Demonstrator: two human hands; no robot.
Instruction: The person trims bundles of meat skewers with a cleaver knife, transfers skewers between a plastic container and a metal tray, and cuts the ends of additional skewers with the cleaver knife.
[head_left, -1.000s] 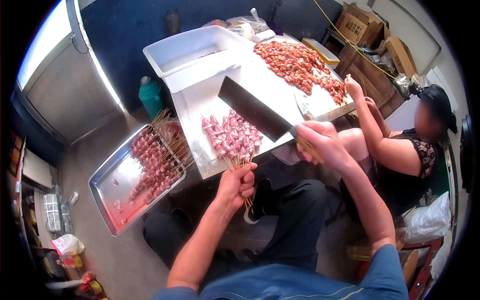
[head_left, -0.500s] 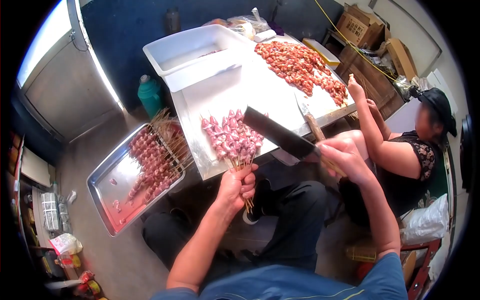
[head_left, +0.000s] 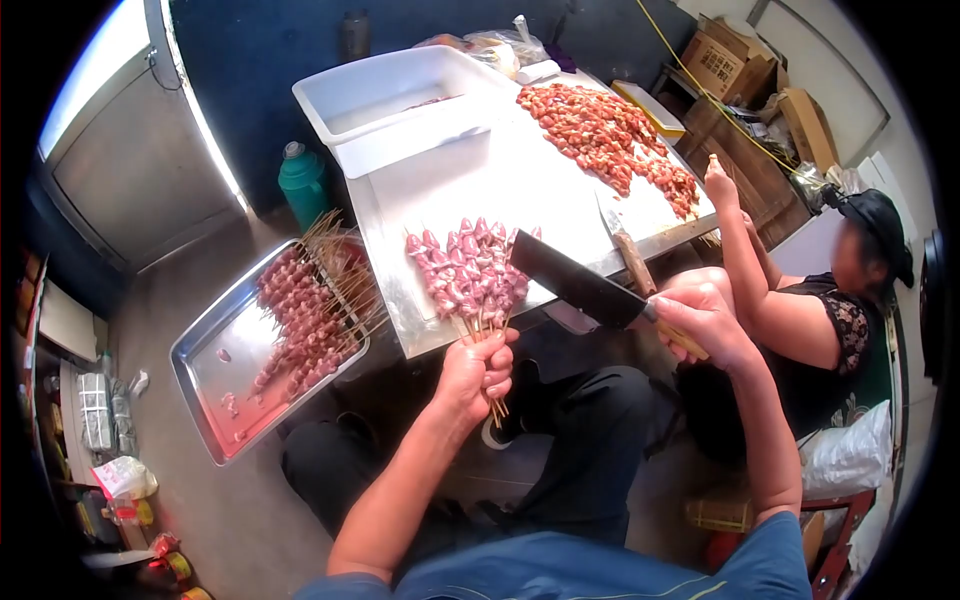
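Observation:
My left hand [head_left: 477, 375] is wrapped round the lower sticks of a bunch of meat skewers [head_left: 468, 270]. Their meat ends are fanned out at the near edge of the white table [head_left: 390, 235]. In my right hand [head_left: 700, 325] is the wooden handle of a cleaver [head_left: 575, 280]. Its dark, wide blade points up and left, its tip just right of the skewered meat. A second knife [head_left: 632, 262] with a wooden handle lies at the table's edge, beyond the cleaver.
A white tub [head_left: 400, 110] and a pile of cut meat [head_left: 600, 130] are on the table. Left of it, a metal tray [head_left: 215, 385] holds more skewers, near a green flask [head_left: 302, 185]. A person [head_left: 810, 300] sits at the right.
My right hand has moved right with the cleaver, so the blade has drawn away from over the skewered meat. The second knife's handle has come into view. My left hand keeps its hold.

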